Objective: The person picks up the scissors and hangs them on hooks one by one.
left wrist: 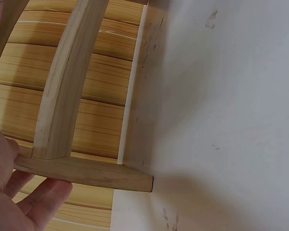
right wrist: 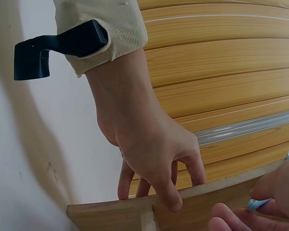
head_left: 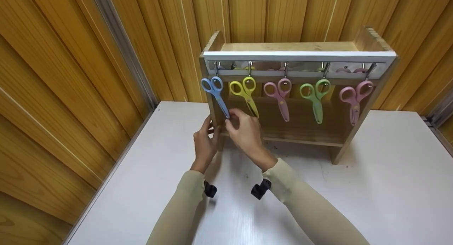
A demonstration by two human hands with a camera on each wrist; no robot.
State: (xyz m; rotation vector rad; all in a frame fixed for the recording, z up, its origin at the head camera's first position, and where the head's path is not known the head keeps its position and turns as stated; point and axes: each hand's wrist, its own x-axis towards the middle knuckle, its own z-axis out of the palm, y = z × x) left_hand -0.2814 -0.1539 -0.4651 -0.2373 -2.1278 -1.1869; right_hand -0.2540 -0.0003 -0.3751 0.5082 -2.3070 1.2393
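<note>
A pair of light blue scissors [head_left: 219, 100] hangs by one handle loop at the left end of a wooden rack [head_left: 299, 142]. My right hand [head_left: 247, 133] pinches the tip of its blade between thumb and fingers. In the right wrist view, the blue tip [right wrist: 255, 204] shows between the fingers. The left hand [head_left: 205, 144] grips the rack's left side panel low down, thumb on one face and fingers on the other. That panel [left wrist: 96, 173] also crosses the left wrist view, with the left hand [left wrist: 7, 192] round it.
Yellow scissors [head_left: 245, 92], pink scissors [head_left: 280, 96], green scissors [head_left: 317, 100] and another pink pair [head_left: 355, 100] hang from metal hooks along the rack. It stands on a white table [head_left: 141, 160], before wood-panelled walls [head_left: 247, 18].
</note>
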